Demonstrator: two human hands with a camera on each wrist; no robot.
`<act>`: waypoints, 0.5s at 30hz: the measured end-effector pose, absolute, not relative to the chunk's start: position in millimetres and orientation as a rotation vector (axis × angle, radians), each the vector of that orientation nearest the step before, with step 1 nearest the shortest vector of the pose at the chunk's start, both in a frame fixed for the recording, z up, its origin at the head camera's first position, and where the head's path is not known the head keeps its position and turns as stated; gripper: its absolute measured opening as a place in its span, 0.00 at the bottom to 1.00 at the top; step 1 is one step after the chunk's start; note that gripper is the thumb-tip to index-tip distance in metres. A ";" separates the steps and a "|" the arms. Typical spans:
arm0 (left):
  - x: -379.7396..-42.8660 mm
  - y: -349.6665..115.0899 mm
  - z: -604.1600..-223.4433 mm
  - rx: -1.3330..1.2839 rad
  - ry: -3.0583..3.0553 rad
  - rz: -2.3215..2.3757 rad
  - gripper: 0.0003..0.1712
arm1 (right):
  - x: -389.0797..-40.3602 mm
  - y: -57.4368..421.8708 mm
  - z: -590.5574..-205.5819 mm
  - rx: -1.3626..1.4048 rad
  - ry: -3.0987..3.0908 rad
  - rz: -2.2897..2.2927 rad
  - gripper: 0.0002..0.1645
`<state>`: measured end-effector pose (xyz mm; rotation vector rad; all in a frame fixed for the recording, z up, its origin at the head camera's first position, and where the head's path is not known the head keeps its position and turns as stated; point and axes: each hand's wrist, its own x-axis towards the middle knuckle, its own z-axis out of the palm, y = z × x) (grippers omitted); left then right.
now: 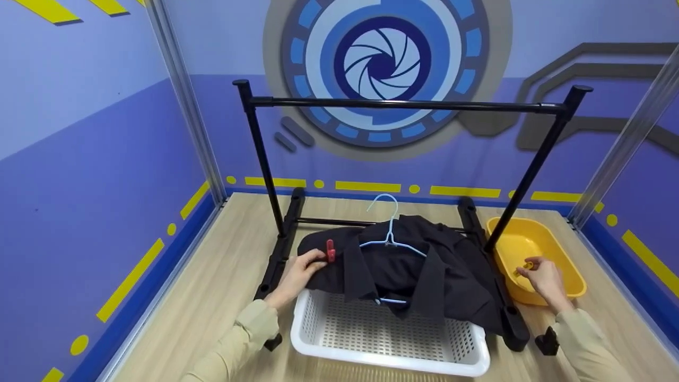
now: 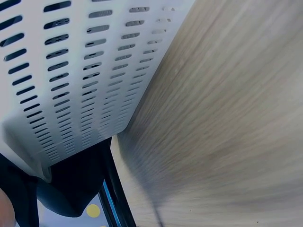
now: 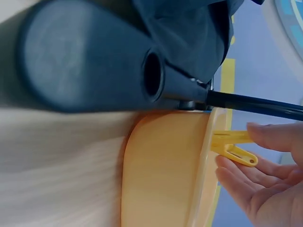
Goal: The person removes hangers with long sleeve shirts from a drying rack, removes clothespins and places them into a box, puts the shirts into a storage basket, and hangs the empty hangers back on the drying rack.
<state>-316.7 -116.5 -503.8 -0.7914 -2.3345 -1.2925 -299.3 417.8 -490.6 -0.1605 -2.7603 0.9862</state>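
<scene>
Over the yellow tub, near the right edge of the counter, the right hand pinches a yellow clip between thumb and fingers. On the opposite side, the left hand has its fingers curled on the shoulder of a black shirt, pinching the cloth just beside a red clip. The shirt lies across the rear edge of a white basket and over the base of a black rack, with a blue hanger at its collar.

Probable faults and their causes: (a) an off-centre squeeze on the yellow clip's legs could twist it from the fingers and drop it into the tub; (b) slack cloth might slide off the hanger toward the basket if the left fingers ease, since the collar gapes; (c) the red clip, so near those fingers, could be brushed loose, its bite on the hanger being hidden; (d) the rack's right post, between tub and shirt, could be knocked by a low swing of the right arm.
</scene>
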 end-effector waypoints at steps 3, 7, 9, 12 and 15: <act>-317.0 -116.8 -504.2 -0.780 -2.337 -1.288 0.05 | -300.5 419.3 -493.4 -0.142 -2.823 0.970 0.26; -317.7 -117.0 -504.5 -0.780 -2.339 -1.273 0.05 | -301.8 419.7 -495.0 -0.125 -2.883 0.938 0.26; -317.8 -117.0 -504.5 -0.783 -2.340 -1.262 0.05 | -302.2 420.4 -495.4 -0.114 -2.905 0.933 0.26; -317.7 -116.6 -504.5 -0.783 -2.343 -1.259 0.05 | -302.6 421.0 -495.8 -0.097 -2.919 0.964 0.25; -317.3 -116.3 -504.7 -0.776 -2.345 -1.272 0.05 | -303.7 422.0 -496.4 -0.084 -2.929 1.011 0.24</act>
